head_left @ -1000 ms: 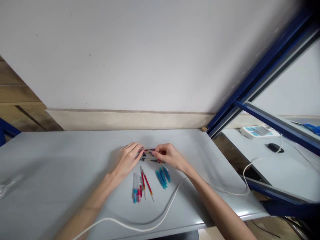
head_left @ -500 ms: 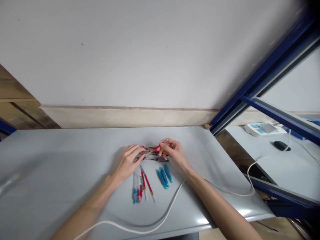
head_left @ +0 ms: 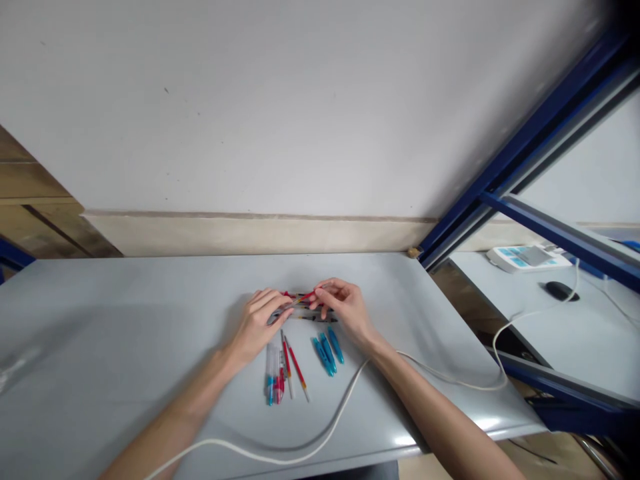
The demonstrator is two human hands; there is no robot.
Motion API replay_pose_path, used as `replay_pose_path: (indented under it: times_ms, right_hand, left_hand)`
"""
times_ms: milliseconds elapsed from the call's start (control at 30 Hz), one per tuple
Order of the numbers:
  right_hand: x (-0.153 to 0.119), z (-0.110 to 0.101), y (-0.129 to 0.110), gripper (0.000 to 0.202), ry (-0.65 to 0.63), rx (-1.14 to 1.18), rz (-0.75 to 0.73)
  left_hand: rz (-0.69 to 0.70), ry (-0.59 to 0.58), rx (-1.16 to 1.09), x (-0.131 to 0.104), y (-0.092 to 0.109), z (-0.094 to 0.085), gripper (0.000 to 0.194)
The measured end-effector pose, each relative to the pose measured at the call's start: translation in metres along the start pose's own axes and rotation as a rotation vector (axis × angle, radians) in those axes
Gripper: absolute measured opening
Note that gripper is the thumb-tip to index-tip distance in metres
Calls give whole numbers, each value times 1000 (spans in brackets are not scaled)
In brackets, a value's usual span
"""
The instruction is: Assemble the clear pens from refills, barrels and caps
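Note:
Between both hands slants a red pen refill [head_left: 306,297]. My right hand [head_left: 345,308] is closed on its upper right end, pinching with thumb and fingertips. The refill's lower left end meets the fingers of my left hand [head_left: 260,320], which is closed around what looks like a clear pen barrel, mostly hidden by the fingers. Under and between the hands lie several dark and red pen parts [head_left: 315,319]. Nearer me are two more red refills [head_left: 297,368], clear barrels with blue [head_left: 271,380] and red [head_left: 280,383] ends, and three blue pen barrels [head_left: 328,352].
A white cable [head_left: 280,461] curves over the grey table [head_left: 125,347] and passes under my right forearm. A wall stands behind the table. Past the blue frame [head_left: 550,227] on the right are a black mouse [head_left: 561,291] and a white device [head_left: 527,259].
The right hand has shifted slightly left and the refill has come closer to the left hand, its pale end now less visible. The parts on the table keep their places.

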State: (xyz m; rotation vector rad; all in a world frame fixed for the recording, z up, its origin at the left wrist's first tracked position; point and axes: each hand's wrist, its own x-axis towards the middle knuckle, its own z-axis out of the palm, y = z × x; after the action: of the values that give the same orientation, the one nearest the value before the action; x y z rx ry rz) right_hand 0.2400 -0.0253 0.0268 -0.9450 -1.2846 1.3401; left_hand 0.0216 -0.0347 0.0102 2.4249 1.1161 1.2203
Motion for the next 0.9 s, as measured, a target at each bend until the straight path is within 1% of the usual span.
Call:
replay_pose_path:
  times_ms: [100,333,467,567,667,833,900]
  right_hand:
    - [-3,2,-2,33,-75,-25,6]
    - [-2,1,-1,30,-95,20,0]
    - [-5,4,-1,31,-53,-28,-7]
    - [-9,7,-3,32,5,-80,-26]
    - [-14,11,-2,31,39,-144,-39]
    - [-19,13,1,31,16,-177,-36]
    - [-20,15,3,33,6,-161,-8]
  left_hand:
    - [2,7,16,0,2,-1,11]
    - [-5,30,4,-1,0,-1,11]
    - [-15,41,-27,-3,0,0,13]
    - [-16,56,-43,-6,3,3,14]
    - [-46,72,-73,-8,7,5,15]
    - [-120,54,-98,-7,10,2,21]
    - [-110,13,-32,-6,11,1,20]
